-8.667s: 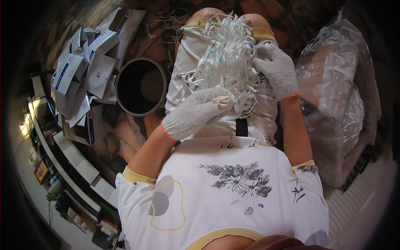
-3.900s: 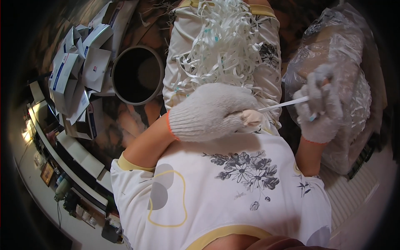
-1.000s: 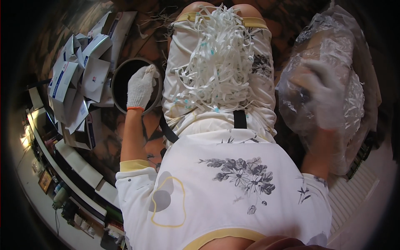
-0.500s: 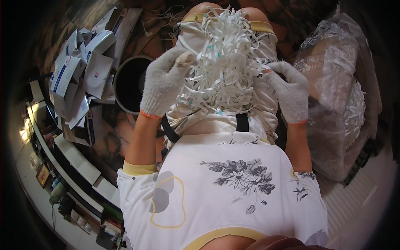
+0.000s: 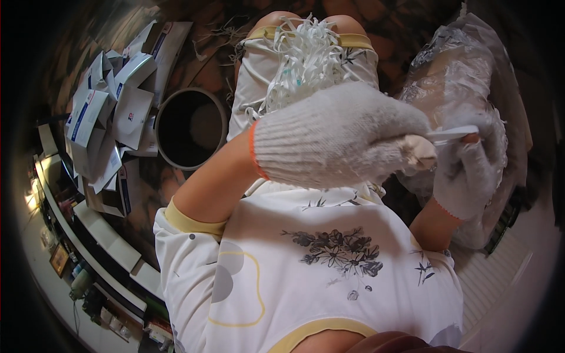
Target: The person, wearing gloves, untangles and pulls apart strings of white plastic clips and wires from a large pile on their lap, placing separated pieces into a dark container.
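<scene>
My left hand [image 5: 347, 135], in a white knitted glove with an orange cuff edge, reaches across my lap to the right. Its fingers are closed with the thumb pressed against them, at one end of a flat white strip [image 5: 452, 135]. Beyond it, my right hand [image 5: 468, 167], gloved alike, pinches the other end of that strip; a bare fingertip pokes out of the glove. A tangled heap of similar white strips [image 5: 306, 62], with a few teal marks, lies on my lap. My left hand and forearm hide the near part of the heap.
To the left stands a round dark bin [image 5: 192, 94] with a pale rim. Left of it lie several folded white and blue cardboard boxes [image 5: 129, 117]. At the right is a large clear plastic bag [image 5: 482, 76] around something brown. Loose strips [image 5: 232, 26] lie on the patterned floor.
My left hand has swung from the heap's left side across to the right. My right hand has moved right and slightly down, beside the plastic bag. A strip now stretches between both hands.
</scene>
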A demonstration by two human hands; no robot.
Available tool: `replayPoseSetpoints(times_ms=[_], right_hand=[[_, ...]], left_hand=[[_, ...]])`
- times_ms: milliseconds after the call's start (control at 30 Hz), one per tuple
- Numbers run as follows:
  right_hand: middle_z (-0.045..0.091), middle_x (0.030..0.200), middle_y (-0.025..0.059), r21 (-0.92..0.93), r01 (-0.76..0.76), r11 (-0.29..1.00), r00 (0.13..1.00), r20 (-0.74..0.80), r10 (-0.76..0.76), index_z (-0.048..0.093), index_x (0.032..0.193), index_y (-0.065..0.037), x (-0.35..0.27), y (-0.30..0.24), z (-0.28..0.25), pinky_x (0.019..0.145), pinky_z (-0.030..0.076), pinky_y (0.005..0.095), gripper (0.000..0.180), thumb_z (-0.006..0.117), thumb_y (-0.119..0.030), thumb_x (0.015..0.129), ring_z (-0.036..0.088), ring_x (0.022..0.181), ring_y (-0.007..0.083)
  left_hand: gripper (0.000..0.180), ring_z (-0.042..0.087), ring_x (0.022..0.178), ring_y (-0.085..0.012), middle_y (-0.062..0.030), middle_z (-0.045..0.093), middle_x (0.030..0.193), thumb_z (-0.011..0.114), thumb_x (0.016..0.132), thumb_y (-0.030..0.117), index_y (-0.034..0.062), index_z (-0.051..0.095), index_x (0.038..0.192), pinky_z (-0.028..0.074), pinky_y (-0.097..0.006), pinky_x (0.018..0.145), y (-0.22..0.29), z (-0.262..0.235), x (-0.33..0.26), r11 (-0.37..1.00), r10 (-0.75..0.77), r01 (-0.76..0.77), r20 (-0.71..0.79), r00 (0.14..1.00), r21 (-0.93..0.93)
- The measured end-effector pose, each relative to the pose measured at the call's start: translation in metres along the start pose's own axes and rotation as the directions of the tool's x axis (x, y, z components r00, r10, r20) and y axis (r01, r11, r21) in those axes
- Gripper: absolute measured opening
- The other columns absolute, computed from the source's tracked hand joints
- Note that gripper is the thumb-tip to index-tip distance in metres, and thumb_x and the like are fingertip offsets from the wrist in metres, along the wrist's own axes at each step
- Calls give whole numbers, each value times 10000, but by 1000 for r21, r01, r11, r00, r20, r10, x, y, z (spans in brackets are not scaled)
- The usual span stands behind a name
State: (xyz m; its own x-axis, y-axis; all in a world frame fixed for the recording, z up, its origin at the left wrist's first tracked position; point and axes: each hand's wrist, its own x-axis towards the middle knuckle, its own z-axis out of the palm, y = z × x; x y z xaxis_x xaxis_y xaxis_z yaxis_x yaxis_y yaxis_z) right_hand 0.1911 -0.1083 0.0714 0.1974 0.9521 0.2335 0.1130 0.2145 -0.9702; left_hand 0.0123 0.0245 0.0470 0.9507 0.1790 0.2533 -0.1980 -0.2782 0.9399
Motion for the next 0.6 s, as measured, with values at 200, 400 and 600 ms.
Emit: replayPoseSetpoints(times_ms=[200, 400, 600], right_hand=[[423, 702, -1, 645, -209, 735, 969, 32, 247, 557, 982, 3, -4, 29, -6, 417, 230, 195, 248, 560, -242, 946, 289, 455, 56], [578, 907, 63, 586, -241, 773, 863, -235, 448, 607, 963, -24, -1, 64, -17, 628, 395, 217, 132, 587, -144, 912, 486, 667, 105], [610, 1096, 50, -344, -379, 859, 885, -406, 228, 578, 1183, -30, -3, 65, -7, 675, 459, 189, 342, 562, 40, 849, 518, 705, 41]], left_hand=[[449, 616, 792, -75, -40, 669, 914, 650, 893, 364, -25, 614, 1115, 506, -216, 708, -29, -1, -30, 813, -336, 348, 112, 935, -467], [324, 606, 750, -80, -32, 653, 860, 651, 899, 295, 2, 646, 1036, 486, -213, 666, -52, 14, -49, 703, -515, 485, 98, 852, -520], [244, 586, 702, -75, -11, 641, 808, 586, 944, 256, 25, 663, 950, 462, -219, 615, -56, 15, -51, 601, -561, 488, 100, 822, -633]])
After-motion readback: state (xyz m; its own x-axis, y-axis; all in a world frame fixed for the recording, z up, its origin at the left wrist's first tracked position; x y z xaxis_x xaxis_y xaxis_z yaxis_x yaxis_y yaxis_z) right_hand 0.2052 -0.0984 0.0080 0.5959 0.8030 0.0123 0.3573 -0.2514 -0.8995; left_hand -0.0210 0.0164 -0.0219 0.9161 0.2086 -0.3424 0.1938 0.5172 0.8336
